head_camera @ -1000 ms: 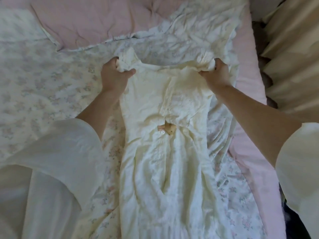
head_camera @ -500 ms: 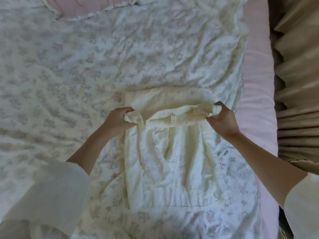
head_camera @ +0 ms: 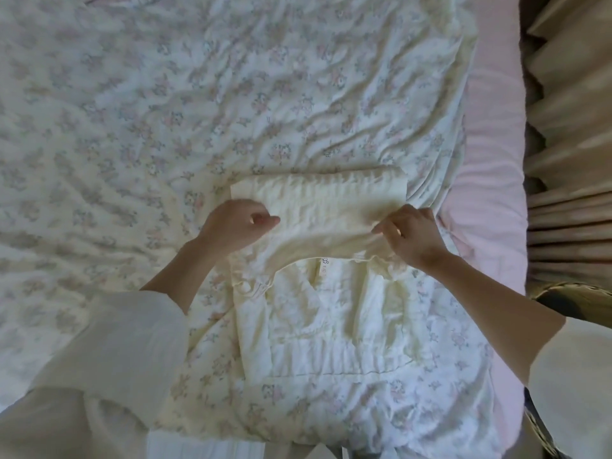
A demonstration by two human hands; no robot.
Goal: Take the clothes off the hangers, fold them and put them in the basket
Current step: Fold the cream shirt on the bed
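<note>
A cream dress (head_camera: pixel 328 313) lies on the bed, folded over on itself, with its top part doubled down toward me and a small label showing at the neckline. My left hand (head_camera: pixel 236 225) pinches the folded edge on the left side. My right hand (head_camera: pixel 412 235) grips the same edge on the right. Both hands hold the top layer a little above the lower layer. No hanger shows here. A woven basket (head_camera: pixel 573 299) peeks in at the right edge, mostly hidden.
The floral quilt (head_camera: pixel 165 127) covers the bed, over a pink sheet (head_camera: pixel 490 160) along the right side. Beige curtains (head_camera: pixel 573 94) hang at the far right. My white sleeves fill the lower corners.
I have brought the dress's top edge down toward me over the skirt, so the long dress is now folded in half; my hands have kept their grip throughout.
</note>
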